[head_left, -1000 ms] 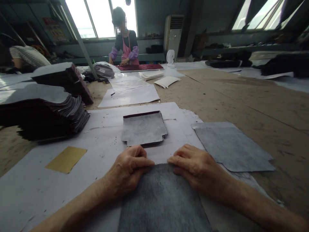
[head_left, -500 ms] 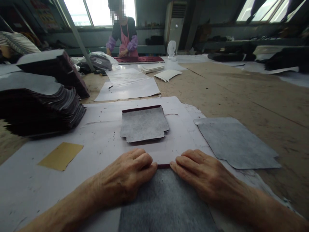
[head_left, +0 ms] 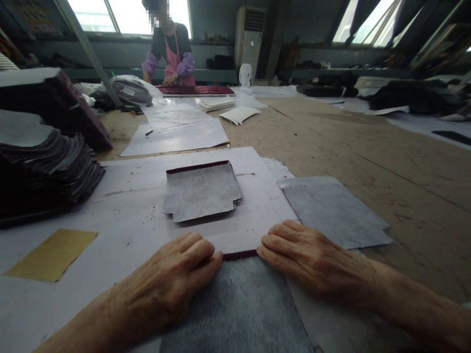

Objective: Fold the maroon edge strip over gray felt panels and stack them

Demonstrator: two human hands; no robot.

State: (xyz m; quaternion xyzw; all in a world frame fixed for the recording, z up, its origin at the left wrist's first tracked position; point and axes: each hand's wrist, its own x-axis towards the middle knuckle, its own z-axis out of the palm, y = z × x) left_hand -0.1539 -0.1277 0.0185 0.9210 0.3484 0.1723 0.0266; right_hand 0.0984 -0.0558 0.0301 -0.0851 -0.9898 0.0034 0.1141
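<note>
A grey-backed fabric piece (head_left: 239,304) lies in front of me, its far edge turned over in a narrow maroon strip (head_left: 240,254). My left hand (head_left: 180,272) is closed, thumb and curled fingers pressing the left end of that strip. At the strip's right end, my right hand (head_left: 305,260) has its fingers bunched together on the edge. What lies under the fingertips is hidden. Just beyond my hands sits a small stack of similar grey pieces (head_left: 202,191), with a maroon fold along its far side and notched near corners.
Single grey piece (head_left: 334,211) to the right, tan card (head_left: 53,255) to the left. Tall stacks of dark-edged pieces (head_left: 47,171) stand at far left. White paper (head_left: 136,196) covers the table here. Across the table, a person in a pink apron (head_left: 172,54) handles maroon material (head_left: 198,91).
The view has swung a little to the right. My hands are slightly farther apart along the folded edge, so more of the maroon strip shows between them.
</note>
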